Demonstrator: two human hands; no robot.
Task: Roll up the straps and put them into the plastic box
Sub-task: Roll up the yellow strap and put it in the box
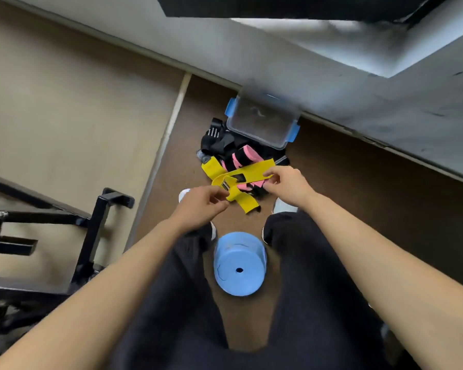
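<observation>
Head view: left hand and right hand each pinch the unrolled yellow strap above the strap pile on the floor. Step in hand: starting the roll. Next move likely requires winding one end tightly; plastic box stands just beyond the pile

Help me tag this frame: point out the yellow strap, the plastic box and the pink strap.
yellow strap (254, 169): head view, on its flat upper stretch.
plastic box (262, 118): head view, on its clear base.
pink strap (251, 153): head view, on a pink band in the pile.
</observation>
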